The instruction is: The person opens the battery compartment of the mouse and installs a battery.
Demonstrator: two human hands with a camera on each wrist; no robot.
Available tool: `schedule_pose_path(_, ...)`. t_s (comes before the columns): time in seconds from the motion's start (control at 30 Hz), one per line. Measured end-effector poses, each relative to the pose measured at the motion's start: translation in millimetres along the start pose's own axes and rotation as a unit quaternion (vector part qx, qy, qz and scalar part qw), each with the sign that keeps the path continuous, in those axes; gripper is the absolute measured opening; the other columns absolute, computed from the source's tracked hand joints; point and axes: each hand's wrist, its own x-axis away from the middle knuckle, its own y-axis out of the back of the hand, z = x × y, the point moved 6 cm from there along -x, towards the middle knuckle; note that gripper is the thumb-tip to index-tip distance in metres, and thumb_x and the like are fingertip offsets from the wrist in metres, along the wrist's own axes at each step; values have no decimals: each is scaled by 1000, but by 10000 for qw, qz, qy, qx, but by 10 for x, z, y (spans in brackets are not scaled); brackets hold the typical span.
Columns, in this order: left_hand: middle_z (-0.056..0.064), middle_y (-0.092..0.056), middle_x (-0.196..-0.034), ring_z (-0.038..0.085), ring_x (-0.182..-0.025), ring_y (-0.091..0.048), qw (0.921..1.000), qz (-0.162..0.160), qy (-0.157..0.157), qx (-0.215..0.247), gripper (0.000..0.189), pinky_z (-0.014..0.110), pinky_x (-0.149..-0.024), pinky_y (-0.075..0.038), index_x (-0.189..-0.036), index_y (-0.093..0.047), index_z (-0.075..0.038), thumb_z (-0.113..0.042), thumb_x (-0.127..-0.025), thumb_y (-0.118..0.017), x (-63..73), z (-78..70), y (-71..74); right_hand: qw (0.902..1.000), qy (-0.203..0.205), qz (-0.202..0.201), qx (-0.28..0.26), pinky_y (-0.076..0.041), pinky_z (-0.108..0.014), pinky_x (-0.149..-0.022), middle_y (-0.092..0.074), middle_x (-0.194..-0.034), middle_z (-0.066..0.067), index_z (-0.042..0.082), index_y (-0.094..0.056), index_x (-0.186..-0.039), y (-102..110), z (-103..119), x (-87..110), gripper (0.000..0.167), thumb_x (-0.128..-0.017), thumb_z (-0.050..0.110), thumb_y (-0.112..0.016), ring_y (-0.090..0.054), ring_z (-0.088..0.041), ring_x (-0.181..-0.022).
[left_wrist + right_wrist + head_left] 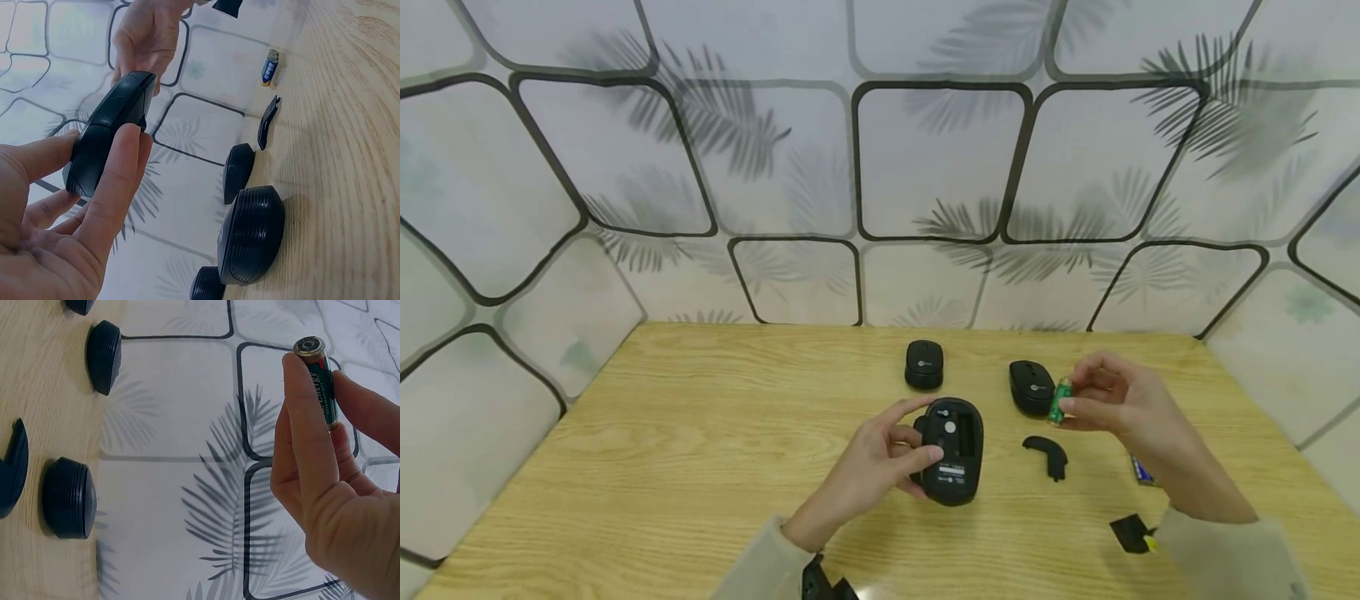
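In the head view my left hand (880, 454) grips a black computer mouse (962, 483), its underside toward me and its battery compartment uncovered. The thumb lies on the underside and the fingers reach round the far side. To the right, my right hand (1116, 396) pinches a green battery (1061, 400) between thumb and fingers, apart from the mouse. The right wrist view shows one end of this battery (322, 387) facing up. A curved black cover (1051, 454) lies on the table below the battery. Behind the hands stand a black mouse (924, 364) and another mouse (1032, 387).
A blue battery (1141, 469) lies on the wooden table (700, 433), partly hidden by the right forearm. Near the right cuff is a black piece (1127, 533) with a yellow bit. A patterned fabric wall (940, 167) encloses the table's back and sides.
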Motion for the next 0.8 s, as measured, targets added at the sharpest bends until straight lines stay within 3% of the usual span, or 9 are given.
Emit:
schedule_pose_path(0.2, 10, -66, -91, 26, -80, -71, 10000, 19, -6, 7, 60, 47, -63, -65, -152, -45, -6, 1, -96, -67, 2, 1, -6, 9998, -40, -63, 210, -65, -38, -73, -62, -99, -4, -2, -55, -105, -79, 17, -12, 21, -92, -17, -62, -68, -16, -83)
schedule_pose_path(0.43, 11, -67, -93, 28, -83, -72, 10000, 24, -23, 44, 60, 39, -61, -65, -152, -45, -5, 0, -96, -67, 0, 7, -9, 10000, 78, 22, 54, -65, -37, -74, -61, -97, -4, -1, -55, -103, -173, 38, -27, 21, -92, -17, -62, -69, -16, -83)
schedule_pose_path(0.8, 11, -67, -94, 29, -85, -73, 10000, -15, 12, 6, 60, 42, -62, -65, -151, -45, -6, 1, -96, -67, 0, 5, -12, 9996, 136, 235, -33, -65, -40, -76, -64, -96, -8, -2, -54, -102, -340, 70, -49, 20, -92, -16, -62, -71, -20, -84)
